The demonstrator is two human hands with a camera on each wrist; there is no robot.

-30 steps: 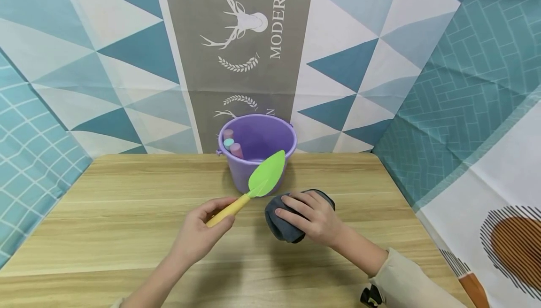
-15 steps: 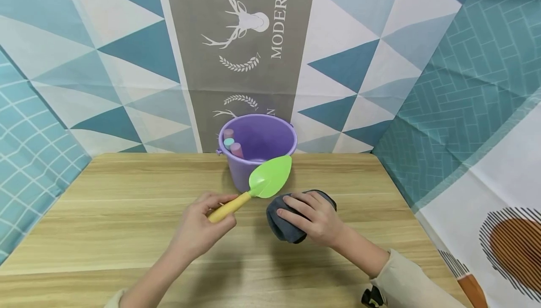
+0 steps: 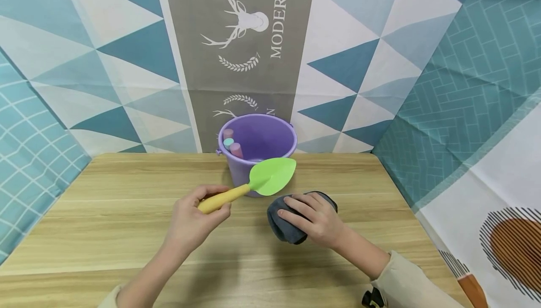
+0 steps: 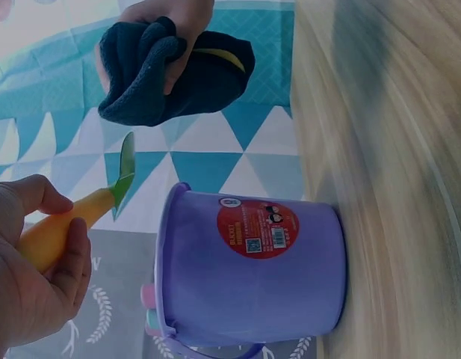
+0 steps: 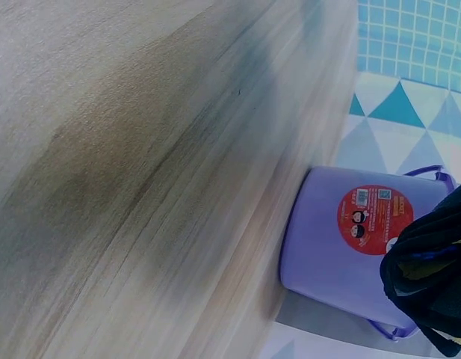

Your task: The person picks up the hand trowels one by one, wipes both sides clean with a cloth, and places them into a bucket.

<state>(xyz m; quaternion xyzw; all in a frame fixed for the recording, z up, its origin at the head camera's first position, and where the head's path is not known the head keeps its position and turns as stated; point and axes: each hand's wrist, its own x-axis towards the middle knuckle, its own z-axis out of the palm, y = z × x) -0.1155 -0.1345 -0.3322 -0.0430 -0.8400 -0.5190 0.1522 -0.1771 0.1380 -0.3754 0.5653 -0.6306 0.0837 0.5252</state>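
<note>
A toy shovel (image 3: 272, 176) with a green leaf-shaped blade and a yellow handle is pinched by the handle between the thumb and fingers of my left hand (image 3: 192, 219). Its blade points right and overlaps the front of the purple bucket (image 3: 238, 173) in the head view. My right hand (image 3: 317, 219) grips a bunched dark grey cloth (image 3: 284, 226) from above. In the left wrist view the cloth (image 4: 140, 82) hangs well off the table, and the shovel's blade appears edge-on. The right wrist view catches part of the cloth (image 5: 439, 277) but not the shovel.
The bucket stands near the back edge of the wooden table (image 3: 127, 233), with a red label (image 4: 258, 229) on its front. Several pink and teal cylinders (image 3: 235, 150) lean inside its left side. Patterned fabric (image 3: 359, 40) hangs behind and at both sides of the table.
My left hand has drifted slightly left and turned the shovel, so its blade swings from up-right to nearly level. The right hand and cloth stay almost in place.
</note>
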